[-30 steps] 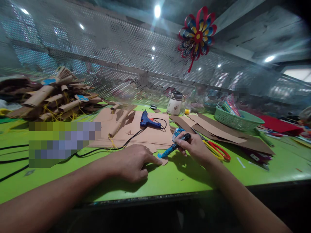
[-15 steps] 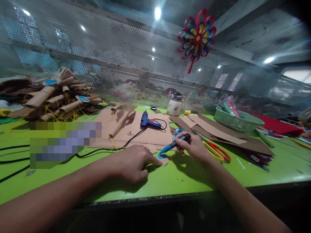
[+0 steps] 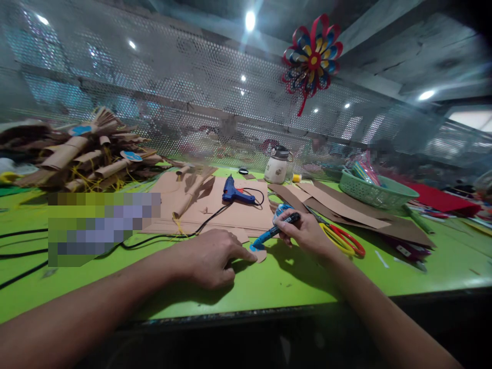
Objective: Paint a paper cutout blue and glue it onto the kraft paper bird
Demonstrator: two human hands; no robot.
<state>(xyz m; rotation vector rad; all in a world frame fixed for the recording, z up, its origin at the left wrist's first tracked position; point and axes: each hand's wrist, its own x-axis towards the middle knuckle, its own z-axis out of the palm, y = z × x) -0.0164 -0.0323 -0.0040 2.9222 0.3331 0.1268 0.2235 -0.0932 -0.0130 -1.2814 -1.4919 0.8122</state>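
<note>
My right hand (image 3: 302, 230) is closed around a blue marker (image 3: 267, 237), held at a slant with its tip touching a small round piece of brown card (image 3: 261, 257) on the green table. The card's far part carries blue colour. The index finger of my left hand (image 3: 211, 260) stretches out and presses on the card's left edge; the thumb stands apart, the other fingers curl under and are partly hidden. Yellow- and red-handled scissors (image 3: 346, 241) lie just right of my right hand. A blue glue gun (image 3: 238, 192) lies beyond both hands on brown card sheets (image 3: 246, 215).
Rolled brown paper pieces (image 3: 77, 154) with yellow string are heaped at the left. Black cables (image 3: 154, 238) cross the table's left side. A white bottle (image 3: 277, 166) stands at the back, and a green basket (image 3: 378, 192) sits at the right beside cardboard strips (image 3: 346, 205).
The marker's tip has shifted slightly on the card, and its angle differs a little. My left hand stays in the same place.
</note>
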